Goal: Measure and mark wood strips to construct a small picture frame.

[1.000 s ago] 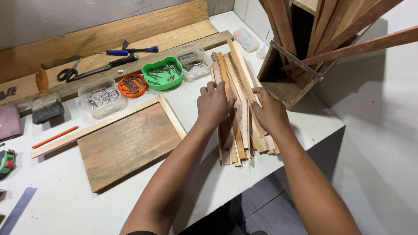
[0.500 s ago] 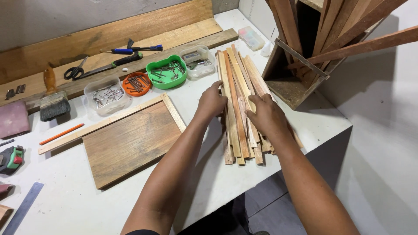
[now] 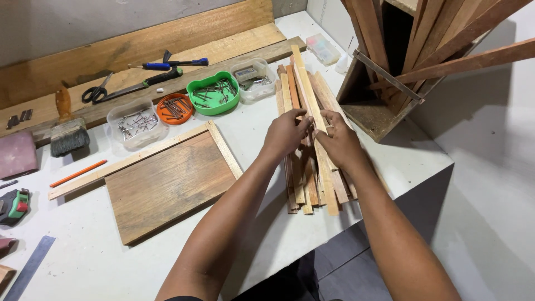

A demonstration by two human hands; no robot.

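A pile of thin wooden strips (image 3: 295, 184) lies lengthwise on the white table (image 3: 251, 134), near its right edge. One long pale strip (image 3: 329, 189) lies on top of the pile, running from the far end to the near end. My left hand (image 3: 285, 135) rests on the left part of the pile, its fingertips pinching the pale strip. From the other side my right hand (image 3: 339, 142) pinches the same strip, and the fingers of both hands almost meet.
A flat wooden board (image 3: 167, 184) edged with two light strips lies left of the pile. Behind stand a green tub of nails (image 3: 213, 95), an orange lid (image 3: 173, 108), clear tubs (image 3: 136, 120), a brush (image 3: 68, 131) and scissors (image 3: 97, 92). A crate of long slats (image 3: 384, 95) stands at the right.
Both hands have slid a little farther up the pile and come together on the long pale strip, which now lies straight on top. The pile looks tidier.
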